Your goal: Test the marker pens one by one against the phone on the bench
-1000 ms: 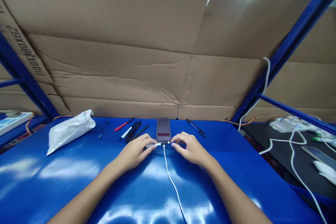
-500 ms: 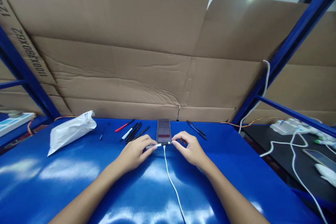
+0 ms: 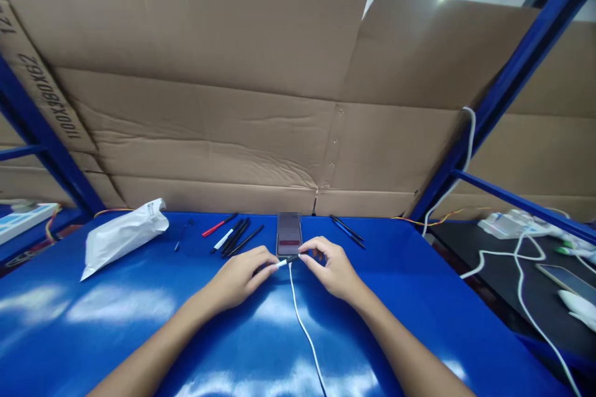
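Note:
Between my hands is a white pen with a black end (image 3: 284, 262). My left hand (image 3: 244, 274) pinches its white part between thumb and fingers. The fingertips of my right hand (image 3: 331, 268) close on the black end, which they partly cover. Just behind the pen a phone (image 3: 289, 234) lies at the back of the blue table, and a white cable (image 3: 302, 322) runs from its near end toward me. Left of the phone are several black pens (image 3: 238, 237), a white one (image 3: 222, 240) and a red pen (image 3: 218, 224).
Two dark pens (image 3: 348, 231) lie right of the phone. A white plastic bag (image 3: 125, 239) rests at the left on the blue table (image 3: 419, 322). Cardboard (image 3: 223, 111) walls the back. Blue frame posts stand at both sides. On a black table (image 3: 493, 273) at right are cables and another phone (image 3: 568, 280).
The pen has tilted, its black end now slightly higher at the right. My right hand has moved a little left and the view has shifted slightly.

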Tool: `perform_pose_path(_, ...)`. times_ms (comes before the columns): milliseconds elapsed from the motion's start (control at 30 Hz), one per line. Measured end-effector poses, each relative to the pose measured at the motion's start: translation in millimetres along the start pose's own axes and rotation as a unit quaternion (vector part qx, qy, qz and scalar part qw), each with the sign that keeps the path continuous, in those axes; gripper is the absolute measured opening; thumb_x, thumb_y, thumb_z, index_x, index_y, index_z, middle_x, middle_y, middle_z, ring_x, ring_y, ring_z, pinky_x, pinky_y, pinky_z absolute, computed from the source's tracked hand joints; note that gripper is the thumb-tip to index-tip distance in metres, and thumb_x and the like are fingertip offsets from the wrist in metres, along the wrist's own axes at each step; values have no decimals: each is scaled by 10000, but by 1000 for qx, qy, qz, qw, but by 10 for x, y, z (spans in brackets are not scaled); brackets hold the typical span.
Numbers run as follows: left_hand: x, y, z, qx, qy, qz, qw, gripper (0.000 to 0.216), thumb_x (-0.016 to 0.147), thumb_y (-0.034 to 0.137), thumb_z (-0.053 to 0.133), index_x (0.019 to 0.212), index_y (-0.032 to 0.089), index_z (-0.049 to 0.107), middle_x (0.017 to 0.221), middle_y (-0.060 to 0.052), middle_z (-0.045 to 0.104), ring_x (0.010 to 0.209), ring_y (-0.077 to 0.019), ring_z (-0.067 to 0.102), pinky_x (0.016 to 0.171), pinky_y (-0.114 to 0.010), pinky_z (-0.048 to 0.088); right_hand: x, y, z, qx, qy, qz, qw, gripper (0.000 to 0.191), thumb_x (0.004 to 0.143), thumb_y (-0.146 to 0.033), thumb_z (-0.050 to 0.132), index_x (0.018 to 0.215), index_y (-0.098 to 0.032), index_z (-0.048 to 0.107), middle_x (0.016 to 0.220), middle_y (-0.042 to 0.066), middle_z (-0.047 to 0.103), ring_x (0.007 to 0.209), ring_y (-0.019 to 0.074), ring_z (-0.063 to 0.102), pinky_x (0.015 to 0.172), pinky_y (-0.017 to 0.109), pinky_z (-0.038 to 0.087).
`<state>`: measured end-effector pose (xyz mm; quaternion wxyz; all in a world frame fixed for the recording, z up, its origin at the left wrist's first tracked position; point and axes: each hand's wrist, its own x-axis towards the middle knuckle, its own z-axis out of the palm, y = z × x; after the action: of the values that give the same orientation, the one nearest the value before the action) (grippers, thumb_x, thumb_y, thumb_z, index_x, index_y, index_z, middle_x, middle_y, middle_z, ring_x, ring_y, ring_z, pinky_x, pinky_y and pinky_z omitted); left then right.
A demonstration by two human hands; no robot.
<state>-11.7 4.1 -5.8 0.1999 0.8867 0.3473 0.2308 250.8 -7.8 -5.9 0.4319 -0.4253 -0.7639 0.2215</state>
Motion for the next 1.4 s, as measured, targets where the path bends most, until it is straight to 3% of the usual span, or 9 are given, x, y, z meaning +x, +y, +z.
perform_pose_path(300, -3, 30, 44, 34, 21, 13, 999, 279, 1098, 331, 398, 1100, 229, 657, 1051, -49, 663, 968, -203, 646, 871, -292, 509, -16, -66, -21, 25, -57, 37, 997, 154, 984, -337, 610, 1011, -223, 710, 847, 20, 719, 718, 170, 604, 669, 282, 459)
perform_pose_path(500, 10, 56, 105, 55, 13, 33, 998, 266, 1106, 308, 376, 1128, 226, 629, 1068, -54, 650, 968, -205, 634, 868, -297, 501, -52, 10, 199, 138, -25, 125, 982, 355, 1036, -564, 473, 956, -236, 584, 516, -81, 465, 443, 127, 447, 473, 246, 310)
perform_pose_path(700, 25, 76, 77, 16, 22, 9, 1000, 286, 1112, 326, 364, 1125, 222, 630, 1073, -52, 636, 980, -199, 633, 895, -300, 499, -24, -30, 166, 139, -1, 126, 982, 382, 1054, -548, 404, 1001, -218, 588, 585, -41, 598, 546, 148, 563, 584, 260, 408)
perform_pose_path(867, 18, 33, 33, 7, 36, 1, 999, 299, 1114, 337, 360, 1139, 225, 636, 1074, -53, 635, 981, -200, 630, 904, -306, 500, -12, -71, 119, 129, -6, 114, 985, 265, 945, -459, 633, 1014, -203, 619, 754, 2, 675, 659, 160, 605, 610, 253, 425)
perform_pose_path(967, 14, 34, 33, 5, 38, 13, 999, 305, 1114, 336, 356, 1138, 220, 637, 1066, -57, 635, 974, -203, 626, 900, -310, 501, -9, -61, 123, 109, -20, 123, 986, 286, 976, -458, 590, 862, -196, 614, 681, -7, 648, 624, 151, 584, 609, 250, 414)
perform_pose_path(1100, 17, 64, 46, -4, 29, 25, 999, 292, 1109, 331, 372, 1129, 218, 641, 1069, -63, 634, 980, -208, 618, 893, -312, 498, -2, -44, 99, 45, -43, 115, 991, 560, 1056, -519, 406, 600, -202, 475, 548, -26, 517, 553, 132, 493, 583, 259, 349)
perform_pose_path(1167, 20, 66, 52, -12, 29, 23, 999, 292, 1109, 329, 372, 1132, 218, 641, 1066, -60, 629, 976, -205, 615, 891, -310, 496, 3, -54, 68, 39, -36, 106, 993, 577, 1072, -518, 361, 613, -196, 500, 587, -17, 544, 599, 139, 521, 617, 260, 360)
perform_pose_path(1300, 13, 44, 63, -29, 27, 14, 999, 295, 1108, 319, 371, 1136, 217, 647, 1063, -53, 621, 968, -196, 617, 895, -301, 492, 6, -88, 28, 56, -40, 93, 993, 329, 998, -463, 555, 825, -191, 621, 763, -8, 636, 697, 147, 549, 647, 243, 377)
perform_pose_path(1400, 9, 41, 68, -37, 20, 23, 999, 295, 1107, 311, 372, 1133, 217, 650, 1055, -51, 622, 957, -191, 617, 886, -293, 490, 3, -81, 40, 33, -55, 106, 992, 455, 1021, -482, 496, 672, -191, 526, 632, -26, 533, 614, 134, 476, 601, 251, 331)
